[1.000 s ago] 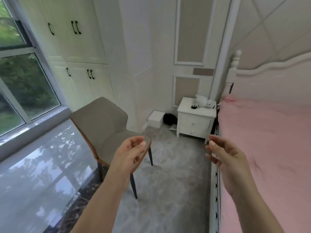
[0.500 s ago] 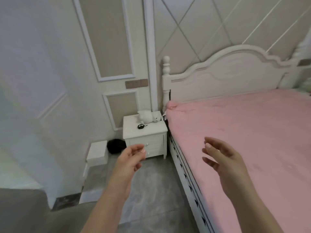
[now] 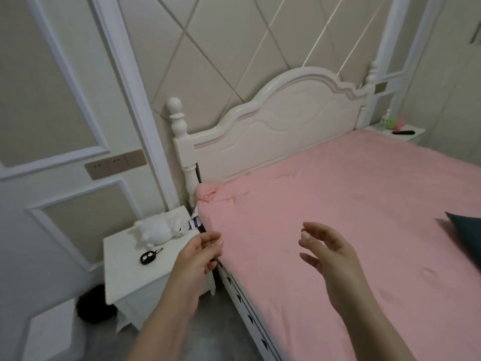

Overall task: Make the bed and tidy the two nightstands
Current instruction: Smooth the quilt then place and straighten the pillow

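Head view, left to right: near nightstand (image 3: pixel 122 277), white, carrying a white plush toy (image 3: pixel 158 227) and a black key fob (image 3: pixel 147 257) just in front of it. Left hand (image 3: pixel 197 259) held over the gap between nightstand and bed, fingers loosely curled, holding nothing. Right hand (image 3: pixel 330 254) above the pink sheet (image 3: pixel 351 194), fingers relaxed, empty. Dark pillow corner (image 3: pixel 466 227) at right edge. Far nightstand (image 3: pixel 416 135) beyond bed, holding a black remote (image 3: pixel 403 132).
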